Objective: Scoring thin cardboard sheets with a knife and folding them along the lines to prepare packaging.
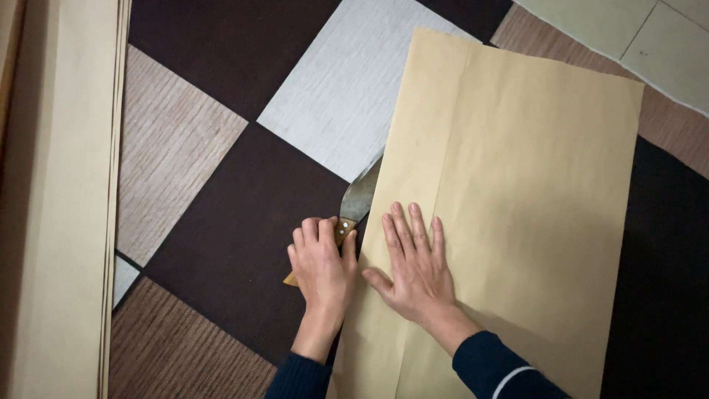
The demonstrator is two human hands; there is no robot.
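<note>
Your left hand (pixel 323 264) is clenched around the wooden handle of a knife (pixel 353 209), its blade slipped under the edge of the tan paper sheet (pixel 517 207) on the checkered floor (pixel 221 222). Your right hand (pixel 415 267) lies flat and empty on the sheet, just beside the blade: a slip could likely nick the fingers or tear the paper crookedly.

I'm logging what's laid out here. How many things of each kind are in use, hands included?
Hands: 2, left hand and right hand
Wooden-handled metal knife: 1
Large tan paper sheet under the right hand: 1
Stack of tan paper sheets at left: 1
Total: 5
</note>
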